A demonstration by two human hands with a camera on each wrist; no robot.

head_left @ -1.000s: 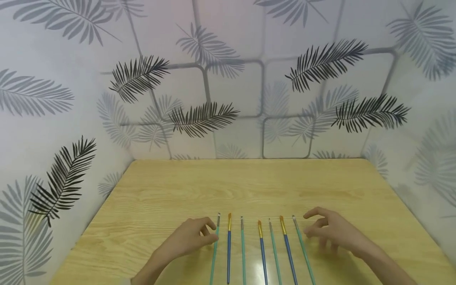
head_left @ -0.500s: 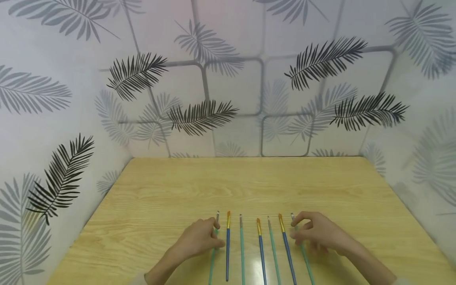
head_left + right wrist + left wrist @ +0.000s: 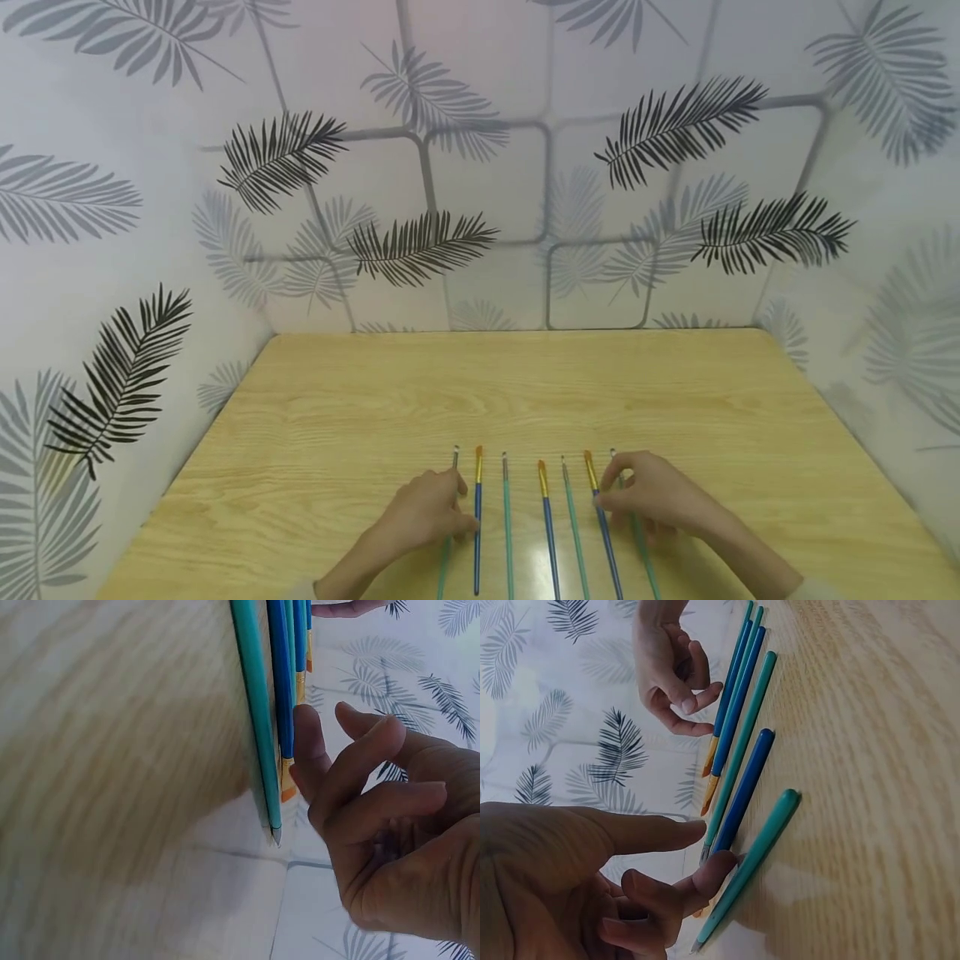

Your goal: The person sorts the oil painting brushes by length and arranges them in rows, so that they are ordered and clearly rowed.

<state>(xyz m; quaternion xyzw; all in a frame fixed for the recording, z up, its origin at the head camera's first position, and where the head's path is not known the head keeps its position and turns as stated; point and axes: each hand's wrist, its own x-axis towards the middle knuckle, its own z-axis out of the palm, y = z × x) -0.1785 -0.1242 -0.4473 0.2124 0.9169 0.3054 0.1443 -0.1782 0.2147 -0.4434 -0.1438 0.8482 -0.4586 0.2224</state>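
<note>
Several thin paintbrushes lie side by side on a wooden table (image 3: 525, 383), tips pointing away from me. My left hand (image 3: 448, 510) rests over the leftmost teal brush (image 3: 444, 560). In the left wrist view one loosely curled fingertip (image 3: 718, 870) touches this teal brush (image 3: 757, 851); the forefinger is straight. My right hand (image 3: 621, 497) lies over the rightmost teal brush (image 3: 647, 567), fingers loosely curled, one fingertip (image 3: 301, 731) against the neighbouring blue brush (image 3: 280, 690). Neither hand grips a brush.
Between the hands lie a blue brush (image 3: 477, 533), a teal brush (image 3: 507, 533), another blue brush (image 3: 549, 542) and a teal one (image 3: 574, 542). Walls papered with leaf prints (image 3: 420, 246) close in the table at the back and both sides.
Both hands have moved inward toward the brushes: the left onto the leftmost teal brush, the right over the rightmost teal brush. The brushes have stayed in place.
</note>
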